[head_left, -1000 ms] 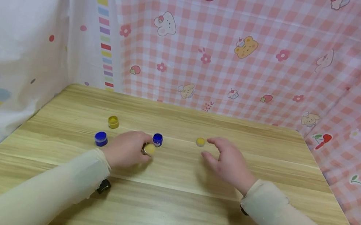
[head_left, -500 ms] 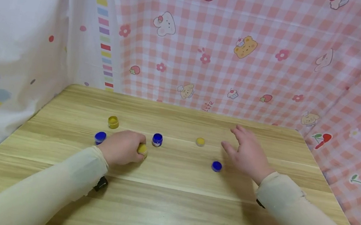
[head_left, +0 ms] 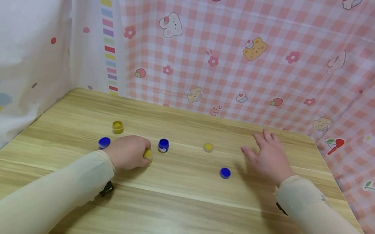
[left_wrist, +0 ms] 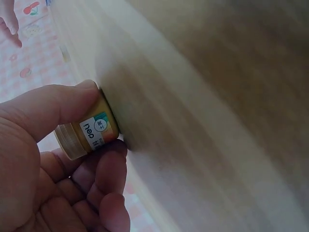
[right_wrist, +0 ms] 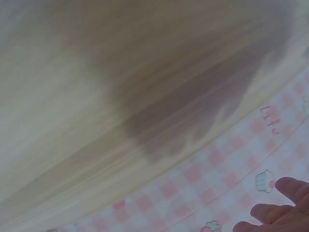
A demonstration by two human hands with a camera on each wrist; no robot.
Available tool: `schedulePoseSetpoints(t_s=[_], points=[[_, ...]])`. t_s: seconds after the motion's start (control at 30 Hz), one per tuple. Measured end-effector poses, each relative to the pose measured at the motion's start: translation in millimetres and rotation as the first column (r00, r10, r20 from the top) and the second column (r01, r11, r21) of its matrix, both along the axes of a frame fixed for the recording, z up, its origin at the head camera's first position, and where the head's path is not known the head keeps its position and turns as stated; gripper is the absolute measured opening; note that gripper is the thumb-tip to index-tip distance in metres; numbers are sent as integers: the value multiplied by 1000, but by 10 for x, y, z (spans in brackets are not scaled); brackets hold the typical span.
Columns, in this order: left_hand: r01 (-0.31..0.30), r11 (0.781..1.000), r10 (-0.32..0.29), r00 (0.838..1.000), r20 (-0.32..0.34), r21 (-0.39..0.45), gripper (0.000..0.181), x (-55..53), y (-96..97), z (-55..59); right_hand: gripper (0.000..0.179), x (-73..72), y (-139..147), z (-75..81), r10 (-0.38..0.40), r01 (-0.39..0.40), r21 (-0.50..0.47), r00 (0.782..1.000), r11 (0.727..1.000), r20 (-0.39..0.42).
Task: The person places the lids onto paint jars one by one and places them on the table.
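Observation:
My left hand grips a small yellow paint jar between thumb and fingers. In the left wrist view its label faces the camera, and its base is right at the tabletop. Just right of that hand stands an uncovered blue paint jar. A blue jar with a lid on is partly behind the left hand, and an uncovered yellow jar stands farther back. My right hand hovers over the table with fingers spread, holding nothing. To its left lie a yellow lid and a blue lid.
The wooden table reaches back to a pink checked cloth that hangs along the rear and right. A white printed cloth borders the left side.
The right hand has drawn away to the right, uncovering the blue lid. The left hand has shifted slightly left with the yellow jar, away from the uncovered blue jar.

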State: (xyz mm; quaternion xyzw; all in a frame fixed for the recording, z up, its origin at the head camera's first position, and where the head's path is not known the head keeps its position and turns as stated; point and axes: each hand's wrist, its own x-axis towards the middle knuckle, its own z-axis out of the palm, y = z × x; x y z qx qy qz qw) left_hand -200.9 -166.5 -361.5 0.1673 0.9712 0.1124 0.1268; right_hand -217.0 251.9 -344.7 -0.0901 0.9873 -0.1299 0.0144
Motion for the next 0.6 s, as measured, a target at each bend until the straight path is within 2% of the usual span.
schedulePoseSetpoints(t_s=[0.23, 0.6], points=[[-9, 1000, 9, 1000, 9, 2, 30, -19, 8, -25, 93, -61, 122, -59, -14, 13, 30, 999, 999, 36], [-19, 1000, 20, 999, 35, -17, 27, 0, 34, 33, 98, -93, 156, -118, -29, 27, 24, 998, 999, 59]])
